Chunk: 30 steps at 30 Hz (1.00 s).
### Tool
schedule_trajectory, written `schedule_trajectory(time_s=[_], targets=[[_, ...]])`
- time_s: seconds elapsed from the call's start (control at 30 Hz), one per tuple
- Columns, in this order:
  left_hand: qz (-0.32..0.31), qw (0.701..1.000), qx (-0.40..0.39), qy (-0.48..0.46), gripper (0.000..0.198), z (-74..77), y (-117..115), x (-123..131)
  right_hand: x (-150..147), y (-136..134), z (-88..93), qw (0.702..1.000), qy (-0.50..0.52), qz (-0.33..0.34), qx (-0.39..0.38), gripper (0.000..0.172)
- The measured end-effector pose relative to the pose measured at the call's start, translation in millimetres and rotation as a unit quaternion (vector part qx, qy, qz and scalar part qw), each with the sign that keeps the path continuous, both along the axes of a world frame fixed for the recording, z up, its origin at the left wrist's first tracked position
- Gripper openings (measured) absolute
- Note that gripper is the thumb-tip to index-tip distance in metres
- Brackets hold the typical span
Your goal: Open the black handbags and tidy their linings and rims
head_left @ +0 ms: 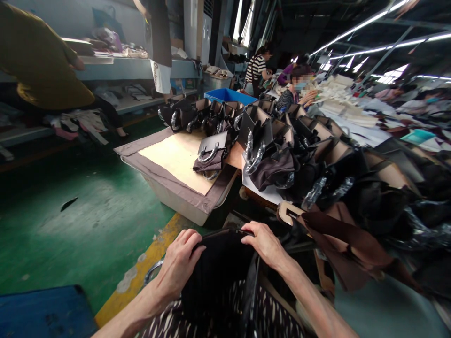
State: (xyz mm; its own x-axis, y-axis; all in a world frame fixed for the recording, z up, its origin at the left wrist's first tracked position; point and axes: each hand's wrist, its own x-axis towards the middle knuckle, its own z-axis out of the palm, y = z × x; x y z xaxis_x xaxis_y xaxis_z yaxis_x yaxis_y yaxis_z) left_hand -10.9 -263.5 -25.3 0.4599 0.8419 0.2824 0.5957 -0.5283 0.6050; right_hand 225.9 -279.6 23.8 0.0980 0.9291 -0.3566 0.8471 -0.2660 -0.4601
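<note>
A black handbag [221, 263] lies in front of my body, its mouth spread between my two hands. The fingers of my left hand [181, 260] are closed on the left part of its rim. On the right part of the same rim, my right hand [262, 241] pinches the edge between thumb and fingers. A plastic-wrapped handle [154, 272] sticks out beside my left wrist. The bag's lower part is dark and hard to make out against patterned cloth.
Many dark bags with wrapped handles [271, 164] crowd the table ahead and right. One bag [211, 152] sits on a covered bin [183, 204]. Brown straps [338, 230] hang at right. A blue crate [229, 96] stands behind; several co-workers [255, 70] are farther off.
</note>
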Motion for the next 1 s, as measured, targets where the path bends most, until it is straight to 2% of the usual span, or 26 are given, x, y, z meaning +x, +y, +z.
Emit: schedule_trajectory(time_s=[0.2, 0.37, 0.43, 0.5, 0.57, 0.67, 0.8, 0.87, 1.0], targets=[[-0.023, 1.0, -0.016, -0.009, 0.007, -2.9, 5.0, -3.8, 1.6, 1.0, 1.9, 1.0, 0.005, 0.0, 0.018, 0.015], [-0.016, 0.999, -0.043, -0.027, 0.004, -1.0, 3.1, -0.5, -3.3, 3.7, 4.2, 0.999, -0.015, 0.029, 0.014, 0.017], [0.003, 0.996, -0.075, -0.042, 0.002, 1.0, 3.7, -0.5, -4.4, 5.5, 5.7, 0.999, -0.019, 0.035, 0.012, 0.016], [0.022, 0.989, -0.134, -0.066, 0.012, 4.6, 7.0, -1.8, -3.4, 7.2, 7.9, 0.999, -0.019, 0.038, 0.012, 0.016], [0.003, 0.972, -0.217, -0.092, 0.021, 9.4, 13.6, -4.5, 0.2, 8.7, 10.4, 0.999, -0.014, 0.044, 0.012, 0.016], [-0.07, 0.929, -0.35, -0.101, 0.028, 13.9, 26.5, -10.0, 8.4, 10.7, 12.6, 0.998, 0.008, 0.062, 0.005, 0.015], [-0.113, 0.863, -0.48, -0.113, 0.031, 7.1, 39.1, -17.8, 16.5, 13.4, 8.6, 0.995, 0.041, 0.083, -0.023, 0.016], [-0.117, 0.854, -0.493, -0.121, 0.031, 1.5, 41.9, -20.6, 17.7, 14.6, 5.5, 0.995, 0.041, 0.086, -0.032, 0.017], [-0.128, 0.888, -0.42, -0.135, 0.025, -3.5, 42.6, -22.4, 16.9, 16.6, 4.9, 0.995, 0.04, 0.087, -0.042, 0.017]])
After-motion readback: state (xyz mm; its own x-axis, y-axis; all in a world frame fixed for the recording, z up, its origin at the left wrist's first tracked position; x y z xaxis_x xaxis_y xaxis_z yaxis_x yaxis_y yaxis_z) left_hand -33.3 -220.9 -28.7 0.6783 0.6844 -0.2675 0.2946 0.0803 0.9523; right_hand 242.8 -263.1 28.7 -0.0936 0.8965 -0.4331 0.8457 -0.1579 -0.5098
